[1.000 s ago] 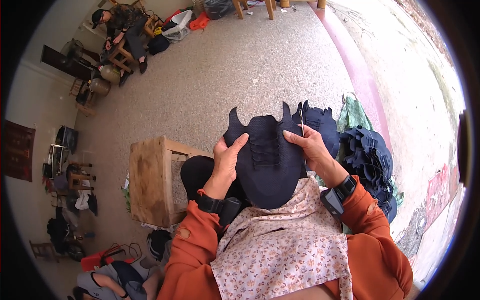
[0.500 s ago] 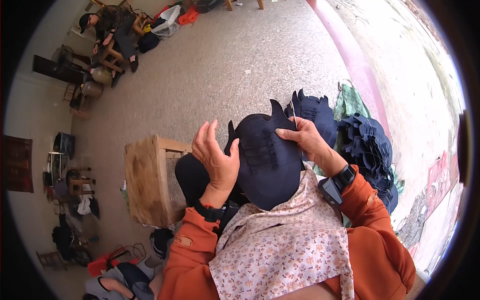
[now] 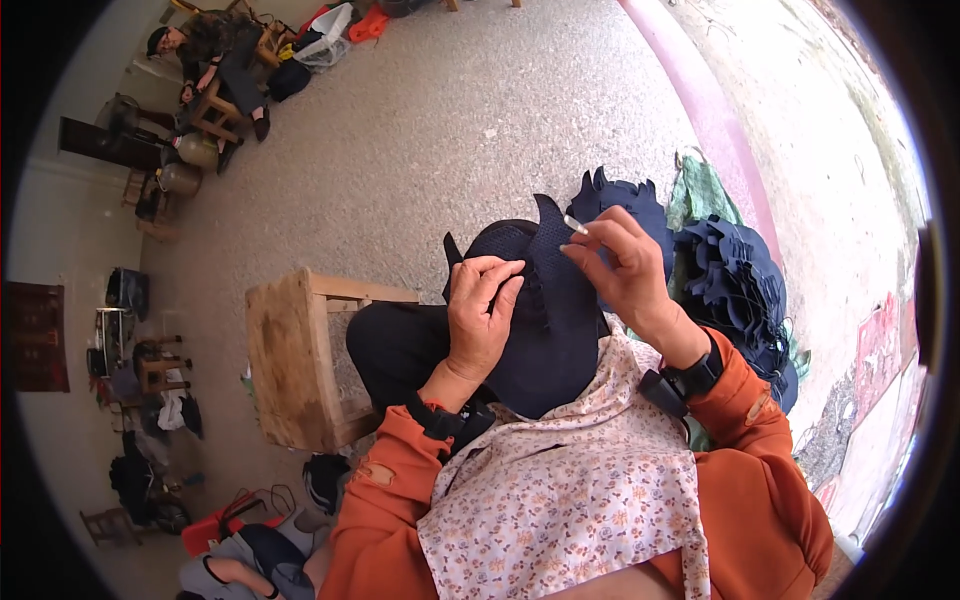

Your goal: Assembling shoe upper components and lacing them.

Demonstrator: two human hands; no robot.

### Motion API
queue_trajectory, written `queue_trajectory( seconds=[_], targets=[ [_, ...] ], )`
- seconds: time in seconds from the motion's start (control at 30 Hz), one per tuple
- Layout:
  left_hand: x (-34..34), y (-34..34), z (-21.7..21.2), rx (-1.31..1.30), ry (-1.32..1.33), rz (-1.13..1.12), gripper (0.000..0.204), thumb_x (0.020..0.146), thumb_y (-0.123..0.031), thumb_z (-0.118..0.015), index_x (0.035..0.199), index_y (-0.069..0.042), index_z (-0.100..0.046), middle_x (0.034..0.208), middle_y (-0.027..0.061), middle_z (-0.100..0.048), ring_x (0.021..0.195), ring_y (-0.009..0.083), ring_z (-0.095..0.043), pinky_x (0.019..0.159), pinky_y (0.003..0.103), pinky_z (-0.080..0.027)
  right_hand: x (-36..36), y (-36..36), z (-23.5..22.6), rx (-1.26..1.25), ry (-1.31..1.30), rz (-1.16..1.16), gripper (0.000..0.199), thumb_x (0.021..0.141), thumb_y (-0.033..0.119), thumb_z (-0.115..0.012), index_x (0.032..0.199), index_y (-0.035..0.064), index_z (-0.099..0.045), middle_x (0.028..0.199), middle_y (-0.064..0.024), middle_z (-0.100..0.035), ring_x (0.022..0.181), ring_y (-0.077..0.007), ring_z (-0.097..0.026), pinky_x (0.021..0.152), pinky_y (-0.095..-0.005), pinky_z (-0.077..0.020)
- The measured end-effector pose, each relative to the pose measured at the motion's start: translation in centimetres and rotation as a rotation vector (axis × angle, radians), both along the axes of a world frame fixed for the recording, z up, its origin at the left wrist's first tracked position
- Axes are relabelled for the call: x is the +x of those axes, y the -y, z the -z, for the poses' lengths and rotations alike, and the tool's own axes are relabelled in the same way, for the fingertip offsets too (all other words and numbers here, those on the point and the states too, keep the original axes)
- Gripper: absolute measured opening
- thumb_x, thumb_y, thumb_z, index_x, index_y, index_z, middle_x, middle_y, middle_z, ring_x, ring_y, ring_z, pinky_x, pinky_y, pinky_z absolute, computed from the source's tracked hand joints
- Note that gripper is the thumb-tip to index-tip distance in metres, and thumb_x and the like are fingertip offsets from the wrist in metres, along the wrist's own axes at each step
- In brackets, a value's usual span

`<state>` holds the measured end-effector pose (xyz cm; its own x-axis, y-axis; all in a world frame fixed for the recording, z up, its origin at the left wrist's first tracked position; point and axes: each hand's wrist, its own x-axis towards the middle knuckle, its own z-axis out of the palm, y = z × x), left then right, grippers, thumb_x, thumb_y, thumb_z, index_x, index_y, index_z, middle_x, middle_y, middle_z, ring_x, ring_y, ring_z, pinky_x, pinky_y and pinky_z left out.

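Note:
A dark navy shoe upper [image 3: 545,365], with pointed flaps at its far end and cord lacing across its middle, lies over my lap. Over the lacing, my left hand [image 3: 478,325] has thumb and forefinger drawn together in a pinch. Whatever is between those fingertips is too small to make out. My right hand [image 3: 632,280], above the upper's right side, grips a thin, pale, stick-like tool [image 3: 575,225] that juts out past its fingertips. Part of the lacing is hidden behind my left fingers.
Navy uppers like this one lie in a stack [image 3: 622,205] and a larger pile [image 3: 735,285] at my right, beside green sacking [image 3: 703,190]. A wooden stool [image 3: 285,360] stands on my left. A seated person [image 3: 225,60] is far left; another [image 3: 250,565] is at the lower left.
My left hand has moved right onto the lacing, its spread fingers closing to a pinch. My right hand has let go of the upper's edge and lifted, keeping the thin tool, now tilted over.

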<state>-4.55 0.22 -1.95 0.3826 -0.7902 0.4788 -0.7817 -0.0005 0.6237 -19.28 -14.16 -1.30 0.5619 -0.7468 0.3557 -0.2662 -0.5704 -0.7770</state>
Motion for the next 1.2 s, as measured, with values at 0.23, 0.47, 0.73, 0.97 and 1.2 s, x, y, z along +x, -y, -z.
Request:
queue_trajectory(
  seconds=[0.23,0.47,0.73,0.97,1.2],
  targets=[
    [0.4,-0.1,0.7,-0.014,-0.198,-0.033,0.012,0.085,-0.004,-0.069,0.097,-0.004,-0.067,0.097,0.0087,-0.058,0.090,0.0232,-0.059,0.077,0.032,-0.049,1.9,0.0,1.5,0.137,0.002,-0.468,0.017,0.087,0.019,-0.067,0.093,0.0043,-0.063,0.089,-0.0116,-0.061,0.077,-0.0339,-0.063,0.066,-0.0396,-0.0497],
    [0.4,-0.4,1.0,0.004,-0.272,-0.038,0.014,0.085,-0.005,-0.070,0.098,-0.005,-0.069,0.096,0.0061,-0.056,0.085,0.0184,-0.057,0.073,0.028,-0.048,1.8,-0.3,1.9,0.111,-0.075,-0.523,0.019,0.092,0.018,-0.060,0.100,0.0019,-0.054,0.094,-0.0149,-0.057,0.080,-0.0376,-0.061,0.068,-0.0427,-0.0495],
    [0.5,-0.4,0.8,-0.002,-0.233,-0.028,0.014,0.085,-0.007,-0.070,0.098,-0.004,-0.070,0.095,0.0051,-0.056,0.085,0.0171,-0.057,0.072,0.027,-0.048,1.2,-0.5,2.9,0.160,0.127,-0.535,0.015,0.093,0.016,-0.059,0.099,0.0030,-0.055,0.095,-0.0130,-0.057,0.075,-0.0365,-0.061,0.064,-0.0419,-0.0493],
    [1.1,-0.4,1.0,0.027,-0.308,-0.006,0.011,0.085,-0.006,-0.071,0.095,-0.003,-0.069,0.094,0.0039,-0.056,0.080,0.0131,-0.056,0.068,0.024,-0.047,1.9,-0.6,1.5,-0.134,-0.189,-0.524,0.015,0.092,0.016,-0.059,0.099,0.0045,-0.054,0.092,-0.0104,-0.055,0.068,-0.0317,-0.063,0.056,-0.0398,-0.0504],
    [1.1,-0.3,1.0,0.034,-0.337,0.006,0.007,0.086,-0.005,-0.070,0.092,-0.002,-0.068,0.096,0.0002,-0.051,0.075,0.0060,-0.049,0.064,0.019,-0.043,1.9,-0.4,1.3,-0.141,-0.259,-0.596,0.014,0.093,0.014,-0.055,0.101,0.0037,-0.049,0.094,-0.0118,-0.053,0.070,-0.0324,-0.063,0.057,-0.0404,-0.0515]
  ],
)
